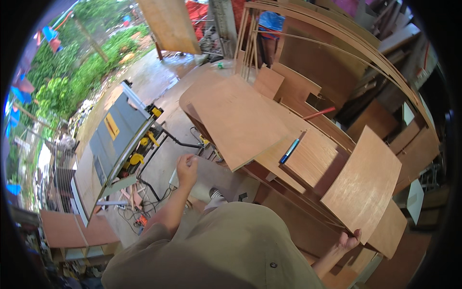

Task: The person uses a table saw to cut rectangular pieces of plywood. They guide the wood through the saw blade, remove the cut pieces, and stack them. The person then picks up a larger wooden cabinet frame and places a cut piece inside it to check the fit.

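Observation:
My right hand [350, 241] grips the near edge of a light brown plywood panel [366, 180] at the right. The panel lies tilted over the stacked boards, its far end raised. My left hand [186, 169] is lifted over the floor in front of me, fingers curled in, with nothing visible in them. Between the hands stands a workbench of brown boards, topped by a large plywood sheet [238, 120]. A blue marker [289, 151] rests on a smaller board [313, 161] there, and a red pencil-like stick [319, 113] lies farther back.
A table saw [118, 125] with a grey top and yellow parts stands at the left on black legs. Cables [154, 210] and wood scraps lie on the floor beneath it. Curved wooden strips [337, 21] and leaning boards fill the back right. A low brown cabinet [72, 229] is at the lower left.

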Available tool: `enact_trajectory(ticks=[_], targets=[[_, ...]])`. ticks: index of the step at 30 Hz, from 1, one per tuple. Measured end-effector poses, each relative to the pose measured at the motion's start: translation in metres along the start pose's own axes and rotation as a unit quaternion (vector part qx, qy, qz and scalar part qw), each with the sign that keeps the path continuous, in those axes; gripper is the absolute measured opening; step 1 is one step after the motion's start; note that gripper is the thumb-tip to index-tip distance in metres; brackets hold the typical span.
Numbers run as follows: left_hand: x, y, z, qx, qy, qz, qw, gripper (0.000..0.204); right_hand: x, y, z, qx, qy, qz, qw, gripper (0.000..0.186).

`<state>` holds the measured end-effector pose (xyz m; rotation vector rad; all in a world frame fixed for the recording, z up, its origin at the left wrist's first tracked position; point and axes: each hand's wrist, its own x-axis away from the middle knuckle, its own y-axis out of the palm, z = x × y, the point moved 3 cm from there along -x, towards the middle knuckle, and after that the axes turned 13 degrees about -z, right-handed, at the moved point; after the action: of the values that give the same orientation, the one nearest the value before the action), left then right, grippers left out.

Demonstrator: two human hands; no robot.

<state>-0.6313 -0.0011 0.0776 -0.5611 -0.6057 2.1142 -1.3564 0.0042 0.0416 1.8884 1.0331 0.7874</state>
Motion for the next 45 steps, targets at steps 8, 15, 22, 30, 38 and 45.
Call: enact_trajectory(ticks=[8, 15, 22, 30, 38, 45], targets=[[-0.056, 0.037, 0.127, 0.447, -0.064, -0.224, 0.863, 0.076, -0.004, 0.202, 0.131, -0.048, 0.149, -0.425, 0.891, 0.047], [-0.122, -0.015, 0.15, 0.622, -0.059, -0.215, 0.75, 0.081, 0.1, 0.353, 0.28, 0.079, 0.244, -0.423, 0.869, 0.066], [-0.157, -0.055, 0.01, 0.594, -0.002, -0.082, 0.8, 0.063, 0.246, 0.414, 0.39, 0.33, 0.153, -0.765, 0.532, 0.05], [-0.183, -0.091, -0.04, 0.826, 0.182, -0.472, 0.249, 0.062, 0.385, 0.451, 0.525, 0.303, -0.118, -0.938, 0.121, 0.08], [-0.181, -0.145, -0.043, 0.82, 0.242, -0.465, 0.228, 0.063, 0.357, 0.451, 0.593, 0.469, -0.202, -0.85, 0.129, 0.079], [-0.175, -0.171, -0.059, 0.833, 0.273, -0.385, 0.288, 0.063, 0.314, 0.381, 0.673, 0.359, 0.456, -0.623, 0.524, 0.047]])
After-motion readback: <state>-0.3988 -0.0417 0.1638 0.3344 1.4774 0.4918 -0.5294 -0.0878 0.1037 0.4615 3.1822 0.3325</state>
